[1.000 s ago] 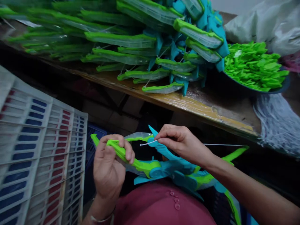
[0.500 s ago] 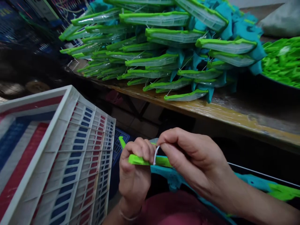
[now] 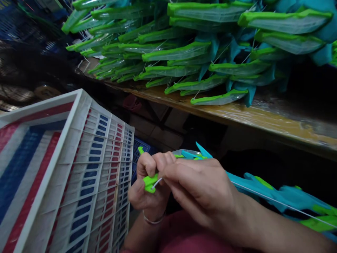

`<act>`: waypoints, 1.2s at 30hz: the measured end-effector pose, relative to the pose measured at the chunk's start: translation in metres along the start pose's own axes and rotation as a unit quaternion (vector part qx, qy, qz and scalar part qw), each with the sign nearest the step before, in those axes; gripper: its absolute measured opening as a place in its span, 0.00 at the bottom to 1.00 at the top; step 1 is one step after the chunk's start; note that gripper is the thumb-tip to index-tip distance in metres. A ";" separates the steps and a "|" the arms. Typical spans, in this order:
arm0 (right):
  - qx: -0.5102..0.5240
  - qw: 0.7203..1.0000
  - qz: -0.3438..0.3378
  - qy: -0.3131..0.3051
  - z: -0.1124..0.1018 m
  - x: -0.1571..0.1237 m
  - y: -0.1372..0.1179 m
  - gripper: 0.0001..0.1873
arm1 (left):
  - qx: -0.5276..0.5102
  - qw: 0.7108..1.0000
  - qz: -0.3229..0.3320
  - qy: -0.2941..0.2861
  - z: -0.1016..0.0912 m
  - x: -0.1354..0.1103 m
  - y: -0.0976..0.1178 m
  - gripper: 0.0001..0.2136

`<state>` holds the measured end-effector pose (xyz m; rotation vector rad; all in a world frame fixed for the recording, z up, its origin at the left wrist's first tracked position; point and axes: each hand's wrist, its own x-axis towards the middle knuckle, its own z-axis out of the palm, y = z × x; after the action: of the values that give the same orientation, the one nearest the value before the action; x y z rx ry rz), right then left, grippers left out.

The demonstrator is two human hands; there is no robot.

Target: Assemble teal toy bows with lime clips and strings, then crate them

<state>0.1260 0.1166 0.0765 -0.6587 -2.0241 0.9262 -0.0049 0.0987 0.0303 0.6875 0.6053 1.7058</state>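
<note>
Both hands work close together at lower centre, in front of a maroon garment. Left hand: fingers curled, gripping a green end piece between thumb and bent forefinger; its blunt end faces the viewer. Right hand: thumb and forefinger pressed together, pinching a white cord just beside the left fingers. The cord bridges the short gap from the right fingertips to the green end piece, meeting it near its lower edge; whether it passes fully through cannot be told. Position of the green end piece: in the left hand, off the surface, right of the crate. Behind and right of the right hand lies a turquoise body with green parts, partly hidden by the wrist; a thin white string runs taut along it toward the right edge. A turquoise point sticks up above the right knuckles, and a small green tip shows above the left hand. Left wrist carries a pale bracelet. At left, a white slatted crate with a striped red, white and blue lining. Beyond, a wooden surface bears stacked green-and-clear pieces with turquoise parts.
</note>
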 end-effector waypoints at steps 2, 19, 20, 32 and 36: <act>-0.019 1.000 -0.015 -0.007 0.000 0.000 0.001 0.10 | 0.003 1.000 0.006 -0.010 -0.002 -0.001 0.000 0.21; -0.056 0.997 -0.038 -0.026 0.005 0.003 0.000 0.12 | -0.018 1.000 -0.003 -0.026 -0.004 -0.002 0.000 0.16; -0.057 0.997 -0.039 -0.028 0.006 0.003 0.000 0.12 | -0.017 0.999 0.001 -0.034 -0.005 -0.002 0.000 0.16; -0.193 0.975 -0.095 0.049 0.016 -0.002 0.018 0.14 | 0.006 0.996 -0.070 0.049 0.002 -0.005 0.004 0.12; -0.232 0.961 -0.123 0.083 0.020 0.000 0.026 0.13 | 0.009 0.993 -0.094 0.072 0.003 -0.010 0.003 0.13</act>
<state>0.1126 0.1247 0.0478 -0.6844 -2.1223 0.2367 -0.0028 0.0889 0.0334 0.5057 0.7623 1.5836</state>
